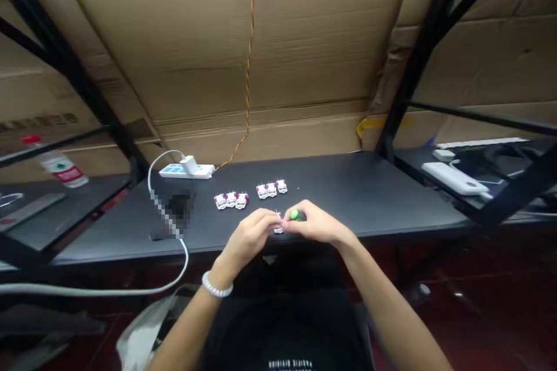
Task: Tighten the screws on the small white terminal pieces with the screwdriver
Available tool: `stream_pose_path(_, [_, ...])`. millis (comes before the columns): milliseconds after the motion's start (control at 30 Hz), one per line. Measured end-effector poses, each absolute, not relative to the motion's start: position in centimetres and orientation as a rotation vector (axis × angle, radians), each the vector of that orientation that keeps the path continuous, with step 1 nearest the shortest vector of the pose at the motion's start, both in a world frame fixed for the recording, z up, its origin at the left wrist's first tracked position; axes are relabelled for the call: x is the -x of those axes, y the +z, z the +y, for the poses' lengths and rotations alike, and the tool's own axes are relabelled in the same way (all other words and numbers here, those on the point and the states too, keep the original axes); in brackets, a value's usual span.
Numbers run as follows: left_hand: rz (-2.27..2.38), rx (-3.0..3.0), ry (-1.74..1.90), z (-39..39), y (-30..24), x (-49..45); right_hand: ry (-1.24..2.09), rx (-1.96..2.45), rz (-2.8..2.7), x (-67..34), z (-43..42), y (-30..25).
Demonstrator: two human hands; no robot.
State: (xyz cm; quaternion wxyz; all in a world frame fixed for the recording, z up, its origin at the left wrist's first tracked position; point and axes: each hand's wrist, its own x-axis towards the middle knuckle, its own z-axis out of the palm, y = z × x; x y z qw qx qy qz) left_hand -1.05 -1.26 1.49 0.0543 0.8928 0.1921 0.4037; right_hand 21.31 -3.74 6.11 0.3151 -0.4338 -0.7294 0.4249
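My left hand (250,235) pinches a small white and purple part (278,225) just above the front edge of the black table (374,197). A pearl bracelet circles that wrist. My right hand (317,223) is closed around a tool with a green handle (297,215), its tip at the small part. Further back on the table lie two short rows of the same white and purple parts, one row (231,200) to the left and one row (271,189) to the right.
A white power strip (186,170) with a charger and white cable sits at the back left. A dark phone (172,214) lies left of the parts. Cardboard walls stand behind. A power bank (455,178) lies on the right shelf, a bottle (58,165) on the left one.
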Motion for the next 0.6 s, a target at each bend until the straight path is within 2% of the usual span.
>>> stream_pose_path(300, [0.855, -2.412, 1.088, -0.7, 1.3, 0.6, 0.926, 1.31, -1.952, -22.5, -3.6, 6.7])
stream_pose_path(600, [0.933, -2.453, 0.985, -0.8, 0.7, 0.6, 0.794, 1.354, -1.907, -24.2, -4.4, 8.0])
